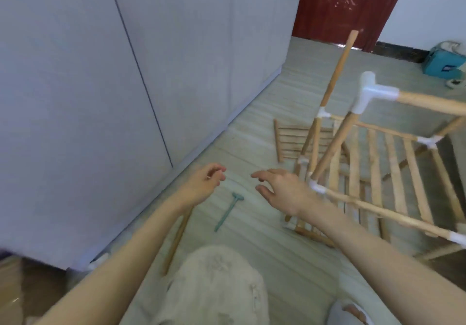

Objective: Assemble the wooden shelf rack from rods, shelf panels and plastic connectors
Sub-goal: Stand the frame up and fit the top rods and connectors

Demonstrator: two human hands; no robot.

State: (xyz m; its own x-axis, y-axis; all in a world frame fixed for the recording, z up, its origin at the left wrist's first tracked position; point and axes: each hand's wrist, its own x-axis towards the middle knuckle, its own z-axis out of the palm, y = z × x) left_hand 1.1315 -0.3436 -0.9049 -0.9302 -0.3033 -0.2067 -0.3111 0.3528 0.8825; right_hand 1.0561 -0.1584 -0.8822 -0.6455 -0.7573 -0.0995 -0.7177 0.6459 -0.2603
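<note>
On striped floor, grey cabinets, red door

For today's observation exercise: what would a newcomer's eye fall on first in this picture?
First, the half-built wooden rack at right, its rods joined by white plastic connectors. Next, the two bare hands in the middle, left hand loosely curled, right hand spread, both holding nothing. On the floor between the forearms lies a small teal mallet.

Grey cabinets line striped floor (red door behind).
</note>
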